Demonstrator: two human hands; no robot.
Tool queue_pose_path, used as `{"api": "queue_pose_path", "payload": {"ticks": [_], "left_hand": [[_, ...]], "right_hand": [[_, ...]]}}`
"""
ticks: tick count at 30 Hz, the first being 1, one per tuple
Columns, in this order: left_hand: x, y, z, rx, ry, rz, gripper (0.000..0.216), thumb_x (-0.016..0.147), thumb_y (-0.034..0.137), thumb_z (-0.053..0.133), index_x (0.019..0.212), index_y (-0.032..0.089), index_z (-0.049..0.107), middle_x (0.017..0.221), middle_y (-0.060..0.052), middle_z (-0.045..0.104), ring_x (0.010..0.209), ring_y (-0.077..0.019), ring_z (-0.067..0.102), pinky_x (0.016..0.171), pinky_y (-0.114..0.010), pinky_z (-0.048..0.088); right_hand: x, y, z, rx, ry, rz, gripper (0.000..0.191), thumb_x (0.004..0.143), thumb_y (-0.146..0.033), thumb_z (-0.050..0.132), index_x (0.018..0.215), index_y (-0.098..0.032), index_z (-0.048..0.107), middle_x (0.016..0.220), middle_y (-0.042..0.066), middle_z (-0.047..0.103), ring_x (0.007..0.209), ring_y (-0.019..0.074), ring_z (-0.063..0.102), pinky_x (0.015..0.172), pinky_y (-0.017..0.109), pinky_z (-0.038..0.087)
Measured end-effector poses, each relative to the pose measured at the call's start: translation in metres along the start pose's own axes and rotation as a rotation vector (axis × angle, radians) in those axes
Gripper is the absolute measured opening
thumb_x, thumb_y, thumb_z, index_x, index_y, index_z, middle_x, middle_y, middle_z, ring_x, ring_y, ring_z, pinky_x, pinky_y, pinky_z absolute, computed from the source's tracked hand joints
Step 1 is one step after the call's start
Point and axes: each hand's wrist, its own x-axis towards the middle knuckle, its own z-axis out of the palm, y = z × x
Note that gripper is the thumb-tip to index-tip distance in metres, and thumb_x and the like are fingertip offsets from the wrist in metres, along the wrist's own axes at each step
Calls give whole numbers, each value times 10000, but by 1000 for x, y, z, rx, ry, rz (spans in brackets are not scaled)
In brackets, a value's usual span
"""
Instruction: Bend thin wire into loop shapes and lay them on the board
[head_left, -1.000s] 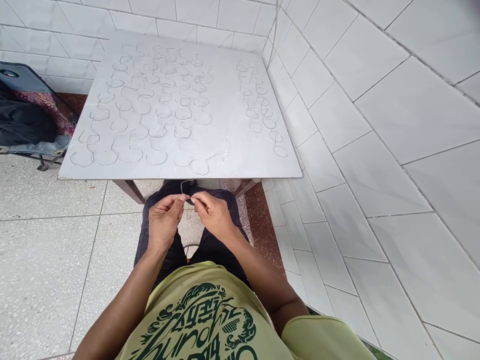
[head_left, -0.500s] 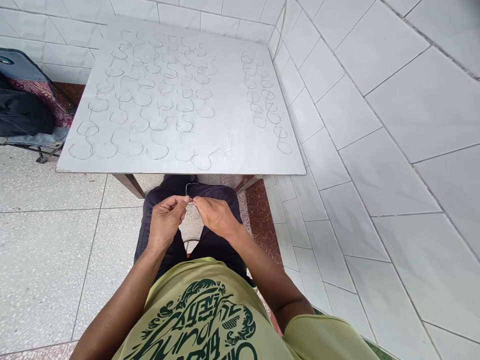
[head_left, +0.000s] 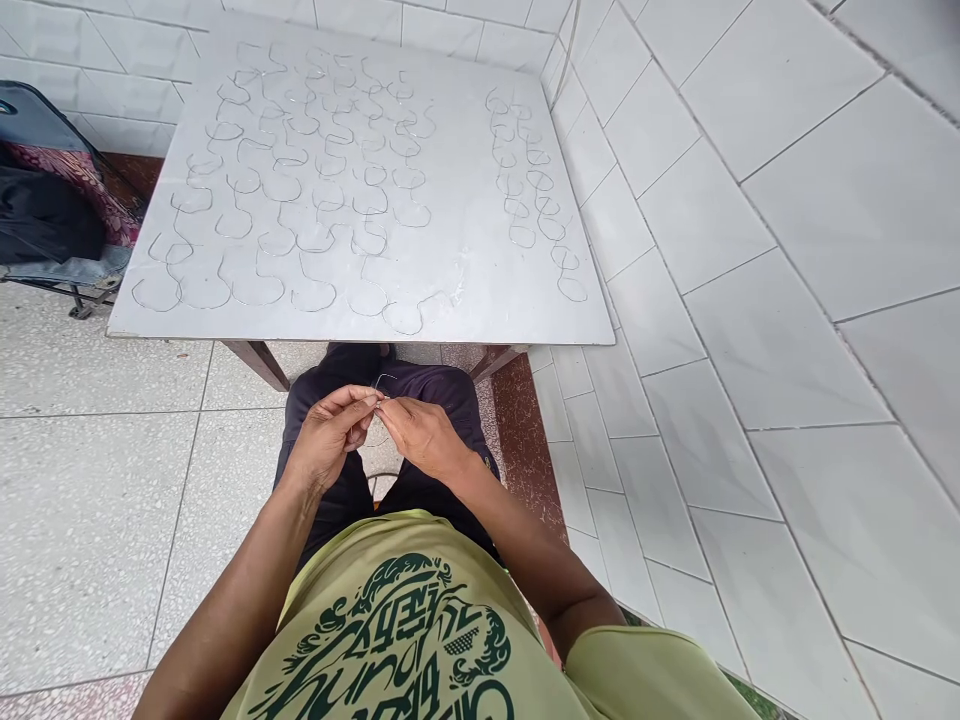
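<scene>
A thin piece of wire (head_left: 384,377) pokes up from between my fingertips, its upper end bent to the right. My left hand (head_left: 332,430) is closed in a pinch on it, thumb against forefinger. Right beside, my right hand (head_left: 424,435) pinches the same wire, and the two hands meet at the fingertips above my lap. The wire's lower part is mostly hidden by the fingers. Beyond the hands, many curved wire pieces (head_left: 313,293) lie in rows on the white table (head_left: 465,200). Another group of looped wires (head_left: 523,237) lies along its right side.
The table's front edge is just past my knees, with wooden legs (head_left: 256,363) below. A white tiled wall (head_left: 817,380) rises close on the right. At the far left stands a folding chair (head_left: 45,130) with a dark bag (head_left: 45,215) on it.
The wire's exposed upper part shows shorter and leans more to the right. My hands have shifted slightly, still pinching it together. The view has tilted a little.
</scene>
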Motion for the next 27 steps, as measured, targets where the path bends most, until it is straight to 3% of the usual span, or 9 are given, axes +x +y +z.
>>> {"api": "queue_pose_path", "payload": {"ticks": [4, 11, 18, 23, 27], "left_hand": [[6, 5, -11, -60, -105, -73, 306, 845, 402, 789, 918, 105, 798, 725, -8, 550, 564, -66, 448, 475, -202, 336], [15, -4, -21, -102, -277, -103, 221, 769, 258, 879, 914, 116, 792, 674, -2, 571, 574, -63, 450, 513, -192, 339], [17, -8, -19, -36, -233, 1, 190, 733, 235, 912, 846, 136, 796, 809, -18, 647, 608, -57, 486, 547, -201, 376], [13, -12, -16, 5, -180, 113, 183, 718, 249, 922, 824, 147, 814, 791, -19, 653, 614, -66, 493, 544, -212, 375], [7, -14, -14, 18, -142, 78, 196, 732, 263, 918, 860, 148, 823, 804, -29, 673, 658, -79, 532, 583, -208, 420]], "right_hand": [[-5, 3, -1, 74, -6, -55, 215, 1102, -229, 442, 948, -195, 588, 822, 54, 687, 773, 168, 666, 728, 281, 492], [-10, 4, -1, 245, 18, -7, 209, 1112, -299, 433, 1010, -194, 582, 830, 44, 690, 753, 162, 673, 744, 278, 504], [-13, 3, 1, 299, -17, 26, 222, 1112, -303, 422, 995, -199, 581, 806, 20, 658, 716, 145, 625, 727, 263, 478], [-14, 4, 1, 294, -63, 11, 205, 1108, -279, 421, 1011, -197, 581, 811, 20, 656, 727, 149, 626, 726, 261, 470], [-15, 2, 0, 284, -53, 18, 216, 1107, -263, 421, 989, -190, 587, 850, 42, 676, 762, 155, 643, 751, 270, 478]]}}
